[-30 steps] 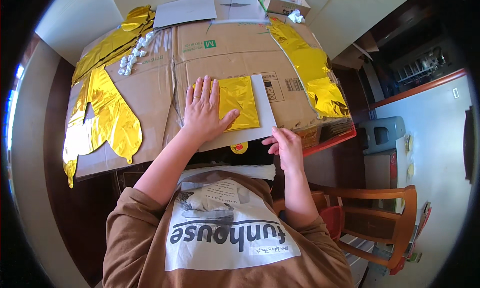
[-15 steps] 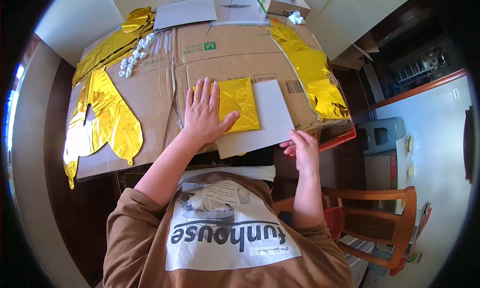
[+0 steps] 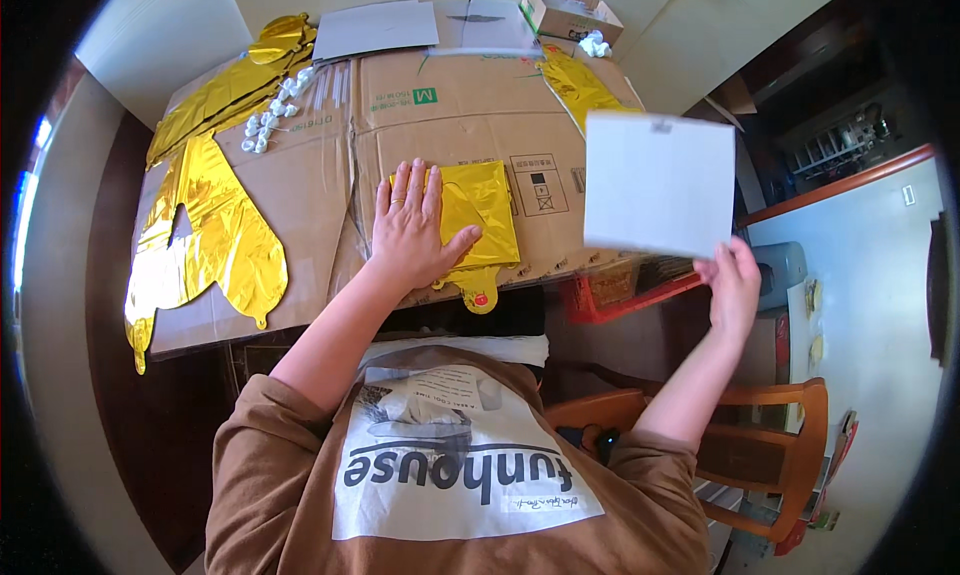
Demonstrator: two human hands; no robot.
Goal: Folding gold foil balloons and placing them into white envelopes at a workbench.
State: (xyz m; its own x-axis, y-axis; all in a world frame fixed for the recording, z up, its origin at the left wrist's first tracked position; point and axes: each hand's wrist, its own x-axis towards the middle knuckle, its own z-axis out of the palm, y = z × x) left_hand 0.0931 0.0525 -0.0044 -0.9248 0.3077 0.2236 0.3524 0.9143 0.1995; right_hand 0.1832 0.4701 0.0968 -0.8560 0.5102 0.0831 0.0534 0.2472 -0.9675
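Observation:
My left hand (image 3: pixel 412 225) lies flat, fingers stretched, over the left part of a folded gold foil balloon (image 3: pixel 482 210). The balloon's rounded tab hangs past the cardboard's near edge. Out to the right, my right hand (image 3: pixel 732 280) pinches the lower right corner of a white square card (image 3: pixel 660 187). Held up off the surface, the card covers part of another gold foil balloon (image 3: pixel 570 83). On the left rests an unfolded, flat gold foil balloon (image 3: pixel 215 235), with more gold foil (image 3: pixel 225 95) behind it.
A flattened cardboard sheet (image 3: pixel 310 195) covers the table. Several small white curled pieces (image 3: pixel 268 123) lie near thin clear strips. At the back are white sheets (image 3: pixel 375 30) and a small open box (image 3: pixel 570 15). A red crate (image 3: pixel 610 300) and wooden chair (image 3: pixel 770 455) stand to the right.
My right hand has pulled the white card out from beneath the folded balloon and raised it to the right. The balloon's tab now shows. My left hand has stayed put.

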